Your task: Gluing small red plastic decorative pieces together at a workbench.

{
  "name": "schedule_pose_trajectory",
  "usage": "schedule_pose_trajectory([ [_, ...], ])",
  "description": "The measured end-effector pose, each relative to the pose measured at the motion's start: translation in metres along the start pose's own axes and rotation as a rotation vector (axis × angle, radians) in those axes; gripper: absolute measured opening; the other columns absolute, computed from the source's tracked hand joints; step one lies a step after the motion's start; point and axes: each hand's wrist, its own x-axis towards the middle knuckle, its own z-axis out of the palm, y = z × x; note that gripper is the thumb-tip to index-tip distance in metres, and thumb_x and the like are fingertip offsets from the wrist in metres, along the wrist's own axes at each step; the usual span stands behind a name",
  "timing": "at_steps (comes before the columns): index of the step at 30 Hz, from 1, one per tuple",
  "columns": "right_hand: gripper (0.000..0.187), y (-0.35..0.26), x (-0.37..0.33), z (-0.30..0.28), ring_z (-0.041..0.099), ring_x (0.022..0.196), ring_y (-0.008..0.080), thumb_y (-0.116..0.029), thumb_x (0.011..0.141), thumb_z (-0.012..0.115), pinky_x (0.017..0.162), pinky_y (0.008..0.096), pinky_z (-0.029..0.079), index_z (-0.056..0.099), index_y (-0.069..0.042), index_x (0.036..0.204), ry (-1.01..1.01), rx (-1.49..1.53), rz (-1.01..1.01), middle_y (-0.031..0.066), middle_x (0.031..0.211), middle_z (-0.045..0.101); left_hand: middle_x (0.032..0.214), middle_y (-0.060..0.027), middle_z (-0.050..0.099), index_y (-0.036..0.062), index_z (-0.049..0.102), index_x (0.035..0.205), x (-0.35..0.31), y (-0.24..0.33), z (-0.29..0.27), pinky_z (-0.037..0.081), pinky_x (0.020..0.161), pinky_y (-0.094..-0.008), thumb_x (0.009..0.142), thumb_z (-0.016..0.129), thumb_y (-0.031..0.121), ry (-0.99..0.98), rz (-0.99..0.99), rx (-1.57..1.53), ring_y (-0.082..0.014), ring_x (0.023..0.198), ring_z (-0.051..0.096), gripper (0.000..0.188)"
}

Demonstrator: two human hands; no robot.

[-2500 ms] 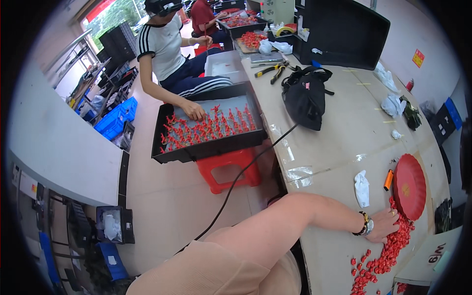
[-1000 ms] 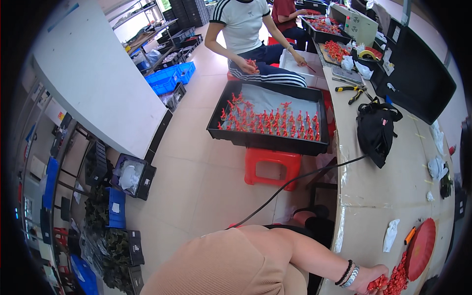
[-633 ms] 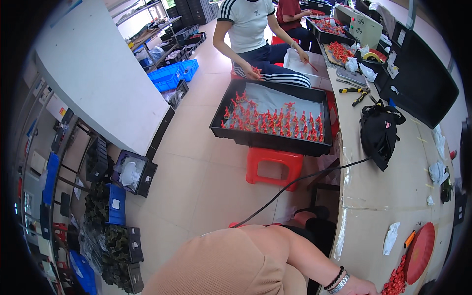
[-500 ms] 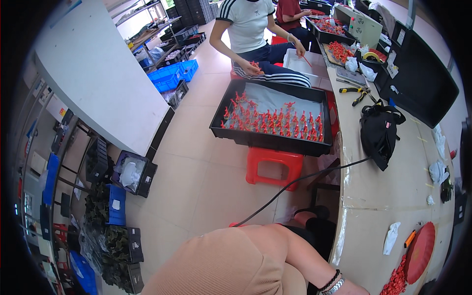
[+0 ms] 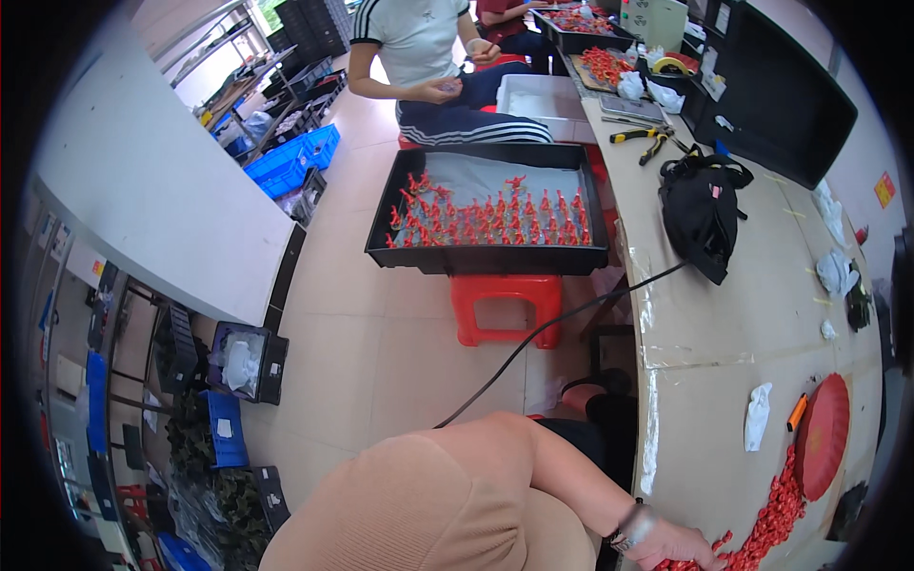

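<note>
My left hand (image 5: 674, 544) rests at the lower edge of the view, by a spread of small red pieces (image 5: 779, 514) on the table. Its fingertips reach down among the pieces and are partly cut off and smeared, so their grip cannot be made out. A dark band and a metal bracelet circle the wrist. Against the pile leans a red fluted dish (image 5: 823, 438), with an orange-and-black tool (image 5: 797, 413) beside it. Left of these lies a crumpled white tissue (image 5: 758, 417). My right hand is out of view.
A black tray (image 5: 486, 259) of red figures sits on a red stool (image 5: 506, 287). Beyond it sits a person (image 5: 414, 43) with both hands raised. On the table (image 5: 705, 328) are a black bag (image 5: 703, 214) with a cable (image 5: 543, 328), pliers (image 5: 652, 143) and a black panel (image 5: 785, 95).
The view has shifted, bringing my left hand and more of the red pile into sight. The co-worker's hands have changed place, and the thin red piece one held out no longer shows.
</note>
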Motion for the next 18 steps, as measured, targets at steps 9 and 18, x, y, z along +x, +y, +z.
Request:
schedule_pose_trajectory([
  [9,0.02,-0.031,-0.003,0.006,0.055,0.075,0.0189,-0.011,0.079,0.071,0.065,0.0307,0.044,0.068,0.005,0.092,-0.078,0.308,0.335,0.0109,0.091,0.064,0.065,0.0022,0.054,0.0125,0.057,0.086,0.001,0.007,-0.011,0.025,0.034,-0.0209,0.085,0.05,0.032,0.101,0.022,-0.078,-0.0067,0.042,0.044,0.021],
  [18,0.028,-0.012,-0.006,-0.004,0.055,0.073,0.0149,-0.006,0.08,0.069,0.06,0.0249,0.041,0.06,0.005,0.104,-0.18,0.636,0.718,0.0142,0.095,0.062,0.062,-0.003,0.056,0.0055,0.067,0.086,-0.016,0.024,-0.011,0.028,0.031,-0.0226,0.082,0.053,0.023,-0.03,0.051,0.168,-0.0093,0.037,0.047,0.023],
])
